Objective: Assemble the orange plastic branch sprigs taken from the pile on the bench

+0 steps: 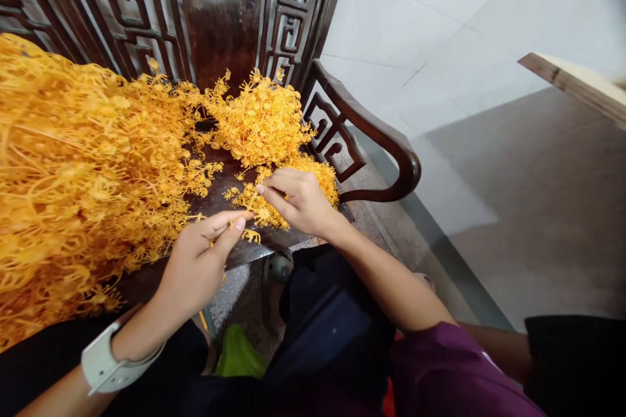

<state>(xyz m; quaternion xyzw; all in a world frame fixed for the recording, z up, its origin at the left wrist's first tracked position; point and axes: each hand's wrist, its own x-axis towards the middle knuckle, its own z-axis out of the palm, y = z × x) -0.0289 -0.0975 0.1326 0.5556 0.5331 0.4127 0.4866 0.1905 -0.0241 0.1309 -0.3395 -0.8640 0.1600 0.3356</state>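
Note:
My left hand [198,260], with a pale watch strap on its wrist, pinches a thin orange-yellow plastic flower sprig [252,235] between thumb and forefinger. Just beyond it, my right hand [300,199] has its thumb and fingers pressed together; what lies between them is hidden among yellow strands. Under and behind my right hand is a small heap of sprigs [320,176] with curly heads. A taller heap of loose sprigs [264,120] rises behind that one. To the left, a much larger mass of the same sprigs [88,176] covers the bench seat [218,190].
The dark carved wooden bench has a lattice backrest [222,32] and a curved armrest [386,143] at the right. A white tiled wall [415,13] stands beyond. A wooden board edge [572,81] juts in at the right. Something bright green [239,355] lies below the seat.

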